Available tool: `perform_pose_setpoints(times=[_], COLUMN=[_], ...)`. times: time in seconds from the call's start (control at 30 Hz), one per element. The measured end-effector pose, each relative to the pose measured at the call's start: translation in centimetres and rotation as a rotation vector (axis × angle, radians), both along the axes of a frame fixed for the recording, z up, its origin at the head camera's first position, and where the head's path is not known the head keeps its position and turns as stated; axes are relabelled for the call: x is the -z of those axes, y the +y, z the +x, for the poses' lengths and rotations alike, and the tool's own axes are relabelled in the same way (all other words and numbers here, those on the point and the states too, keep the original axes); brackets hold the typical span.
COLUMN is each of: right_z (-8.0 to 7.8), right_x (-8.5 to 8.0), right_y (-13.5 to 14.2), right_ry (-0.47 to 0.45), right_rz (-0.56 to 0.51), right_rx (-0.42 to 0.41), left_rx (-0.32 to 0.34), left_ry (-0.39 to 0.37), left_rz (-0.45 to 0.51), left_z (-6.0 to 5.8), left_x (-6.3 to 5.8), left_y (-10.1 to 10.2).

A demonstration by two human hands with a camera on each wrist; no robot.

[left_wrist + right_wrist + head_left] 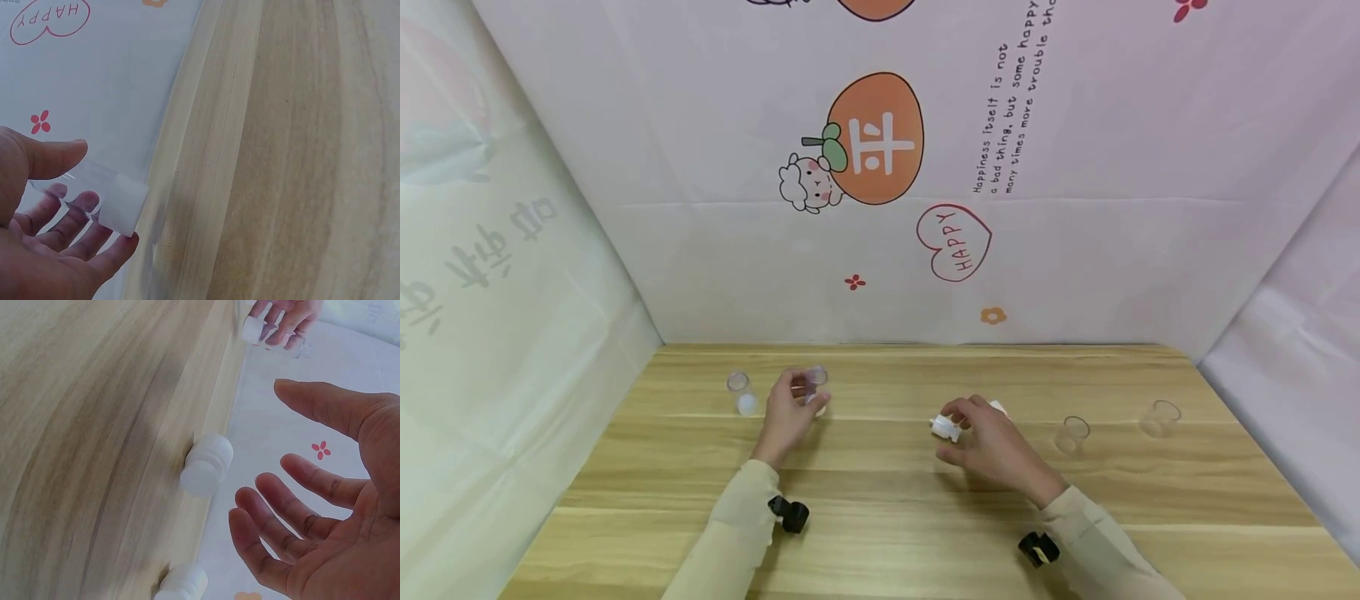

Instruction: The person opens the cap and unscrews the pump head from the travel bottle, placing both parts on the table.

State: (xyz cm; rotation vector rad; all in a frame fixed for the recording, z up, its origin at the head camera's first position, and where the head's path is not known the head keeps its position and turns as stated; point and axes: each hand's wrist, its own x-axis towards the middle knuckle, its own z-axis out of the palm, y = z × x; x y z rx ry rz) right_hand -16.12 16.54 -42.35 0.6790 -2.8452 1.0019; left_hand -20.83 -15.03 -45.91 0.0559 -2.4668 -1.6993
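My left hand (792,421) holds a small clear cup (817,376), its thumb on one side and curled fingers on the other. A white piece (124,203) shows at the cup's lower end in the left wrist view. My right hand (992,442) hovers with spread, slightly bent fingers and nothing between them. Just beside its fingertips is a small white two-part cylinder (207,465) on the table. A second white cylinder (182,582) stands near it, partly hidden behind the right hand in the head view.
Left of my left hand stands another clear cup (739,382) with a white piece at its base. Two more clear cups (1072,435) (1161,418) stand on the right of the wooden table (880,533). A printed white cloth (737,275) rises behind the table.
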Motion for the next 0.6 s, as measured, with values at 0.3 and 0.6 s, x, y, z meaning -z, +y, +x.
perform_pose_setpoints(times=[0.3,0.6], right_z=[0.17,0.38], right_x=[-0.11,-0.27], right_y=[-0.18,-0.29], right_ry=[-0.024,-0.028], right_rz=[-0.001,-0.001], right_rx=[0.004,0.012], left_rx=[-0.038,-0.063], left_ry=[-0.034,-0.029], left_rz=[0.041,0.045], left_z=[-0.27,-0.32], left_x=[0.03,0.20], left_y=[-0.11,-0.30])
